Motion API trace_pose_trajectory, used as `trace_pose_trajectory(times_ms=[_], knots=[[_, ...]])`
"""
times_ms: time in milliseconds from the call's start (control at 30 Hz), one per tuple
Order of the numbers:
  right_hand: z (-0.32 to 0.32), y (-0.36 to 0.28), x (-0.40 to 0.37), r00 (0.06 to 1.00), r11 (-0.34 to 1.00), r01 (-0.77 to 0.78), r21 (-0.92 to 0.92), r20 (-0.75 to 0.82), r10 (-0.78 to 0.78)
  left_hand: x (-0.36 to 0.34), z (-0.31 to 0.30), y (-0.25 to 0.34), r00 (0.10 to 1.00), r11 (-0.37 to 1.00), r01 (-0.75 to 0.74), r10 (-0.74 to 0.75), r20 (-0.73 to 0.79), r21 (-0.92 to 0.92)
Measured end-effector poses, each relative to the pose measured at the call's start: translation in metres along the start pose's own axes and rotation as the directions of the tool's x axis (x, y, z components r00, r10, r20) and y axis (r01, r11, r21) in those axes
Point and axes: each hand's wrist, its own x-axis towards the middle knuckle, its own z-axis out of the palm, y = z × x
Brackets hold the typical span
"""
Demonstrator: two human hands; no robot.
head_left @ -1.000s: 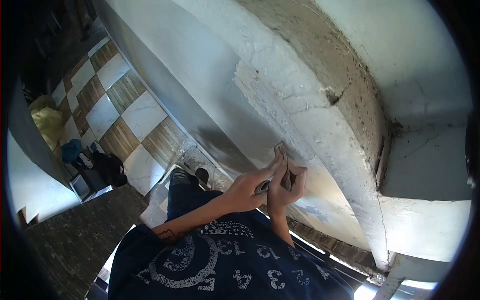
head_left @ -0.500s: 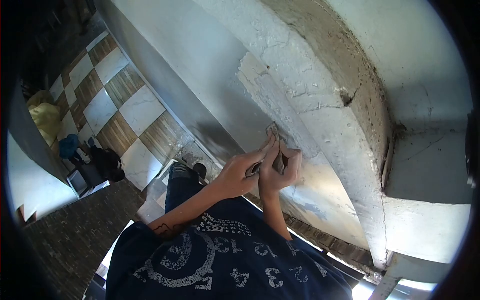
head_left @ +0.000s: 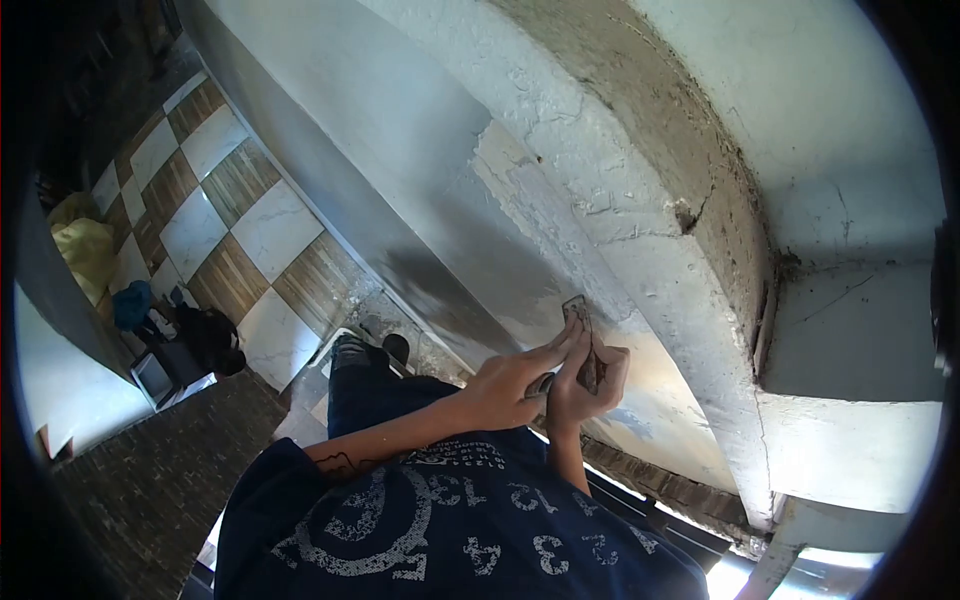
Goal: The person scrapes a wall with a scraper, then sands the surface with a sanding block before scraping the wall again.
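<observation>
Both my hands are closed around a small, dusty scraper (head_left: 573,304), with its flat end against the painted wall (head_left: 430,130). My left hand (head_left: 500,390) wraps round it from the left, its fingers stretched along the tool toward the tip. Pressed up beside it, my right hand (head_left: 590,385) grips the same tool with curled fingers. Most of the handle is hidden between the palms. Above the tip runs a rough patch of peeled paint (head_left: 530,200), and paler bare patches show below the hands.
A thick, chipped ledge (head_left: 640,200) with a crack overhangs the wall on the right. Checkered floor tiles (head_left: 235,190) lie at left, with a yellow bag (head_left: 85,250) and dark items (head_left: 205,335) on them. My shoe (head_left: 396,348) stands near the wall's base.
My two hands and the scraper have moved down and to the right along the wall, below the peeled patch. Both still hold the tool. The view has shifted slightly.
</observation>
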Motion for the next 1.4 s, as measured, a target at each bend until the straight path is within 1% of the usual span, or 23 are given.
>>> trace_pose_trajectory(times_ms=[33, 133, 167, 267, 300, 367, 400, 467, 500, 633, 700, 733, 800, 833, 867, 933, 967, 1000, 1067, 1100, 1200, 1300, 1400], knots=[[0.002, 0.000, 0.000, 1.000, 1.000, 0.013, -0.001, 0.002, -0.013, 0.002, -0.010, 0.003, 0.966, 0.978, 0.209, -0.211, 0.152, 0.030], [0.026, -0.012, 0.009, 0.996, 0.995, 0.088, -0.034, 0.029, -0.088, 0.007, -0.032, -0.001, 0.946, 0.952, 0.307, -0.307, 0.106, 0.023], [0.030, -0.016, 0.010, 0.997, 0.997, 0.074, -0.020, 0.004, -0.074, 0.003, -0.031, -0.008, 0.968, 0.969, 0.245, -0.245, 0.046, -0.005], [0.006, -0.008, 0.000, 0.998, 1.000, -0.027, -0.015, 0.047, 0.028, -0.002, -0.019, -0.001, 0.961, 0.970, 0.238, -0.242, 0.131, 0.047], [0.002, -0.005, -0.003, 0.995, 0.994, -0.090, 0.056, 0.041, 0.087, -0.002, -0.017, 0.000, 0.963, 0.971, 0.235, -0.239, 0.127, 0.047], [0.006, -0.001, -0.001, 0.999, 0.998, -0.046, 0.045, 0.025, 0.045, -0.001, -0.013, -0.001, 0.979, 0.984, 0.163, -0.170, 0.114, 0.071], [0.010, -0.001, 0.001, 1.000, 0.999, -0.012, 0.034, 0.009, 0.011, 0.001, -0.014, -0.003, 0.979, 0.984, 0.161, -0.168, 0.113, 0.069], [0.018, -0.008, 0.005, 0.999, 1.000, -0.027, 0.000, 0.047, 0.027, 0.001, -0.020, -0.007, 0.956, 0.958, 0.285, -0.285, 0.067, 0.014], [0.021, -0.005, 0.004, 0.999, 1.000, -0.013, 0.025, 0.046, 0.012, 0.001, -0.019, -0.013, 0.992, 0.992, 0.126, -0.126, -0.017, -0.013], [0.010, -0.003, -0.002, 0.998, 0.999, -0.009, 0.037, 0.067, 0.006, -0.002, -0.018, -0.003, 0.981, 0.983, 0.183, -0.184, 0.064, 0.014], [0.015, -0.009, 0.003, 0.998, 0.999, -0.003, 0.034, 0.058, 0.001, 0.001, -0.020, 0.003, 0.952, 0.953, 0.300, -0.296, 0.083, -0.043], [0.023, -0.011, 0.006, 0.998, 1.000, -0.002, 0.031, 0.065, 0.000, 0.001, -0.022, -0.002, 0.951, 0.952, 0.303, -0.298, 0.080, -0.050], [0.034, -0.014, 0.008, 0.996, 0.997, 0.062, -0.036, 0.065, -0.060, 0.001, -0.028, -0.013, 0.972, 0.973, 0.226, -0.228, -0.051, -0.045], [0.032, -0.013, 0.007, 0.993, 0.999, 0.045, -0.018, 0.110, -0.042, 0.001, -0.030, -0.007, 0.949, 0.949, 0.315, -0.315, -0.003, -0.026], [0.029, -0.011, 0.005, 0.993, 0.999, 0.046, -0.009, 0.110, -0.045, -0.001, -0.029, -0.006, 0.949, 0.949, 0.314, -0.314, -0.010, -0.020], [0.025, -0.003, -0.001, 0.999, 0.976, -0.048, 0.212, 0.031, 0.042, -0.007, -0.013, -0.005, 0.968, 0.967, 0.248, -0.249, -0.013, -0.064], [0.024, 0.003, -0.005, 0.996, 0.975, -0.088, 0.206, 0.036, 0.083, -0.010, -0.003, -0.013, 0.986, 0.991, 0.131, -0.134, -0.104, -0.034], [0.028, 0.000, 0.000, 0.996, 0.975, -0.083, 0.207, 0.039, 0.077, -0.006, -0.009, -0.015, 0.985, 0.991, 0.129, -0.132, -0.111, -0.035], [0.040, -0.013, 0.010, 0.992, 0.994, 0.100, 0.037, 0.069, -0.103, 0.000, -0.025, -0.017, 0.972, 0.977, 0.213, -0.215, -0.091, -0.028], [0.048, -0.011, 0.009, 0.992, 0.992, 0.118, 0.037, 0.041, -0.120, -0.001, -0.027, -0.016, 0.972, 0.976, 0.218, -0.219, -0.087, -0.029], [0.035, -0.014, 0.007, 0.990, 0.998, 0.058, 0.025, 0.131, -0.060, -0.003, -0.030, -0.011, 0.955, 0.956, 0.286, -0.290, -0.066, -0.065], [0.038, -0.010, 0.009, 0.995, 0.997, 0.057, 0.060, 0.077, -0.062, 0.000, -0.021, -0.008, 0.970, 0.970, 0.207, -0.221, -0.106, -0.129], [0.051, -0.014, 0.009, 0.998, 0.996, 0.050, 0.069, 0.032, -0.052, 0.007, -0.040, -0.012, 0.939, 0.940, 0.329, -0.336, -0.077, -0.093]])
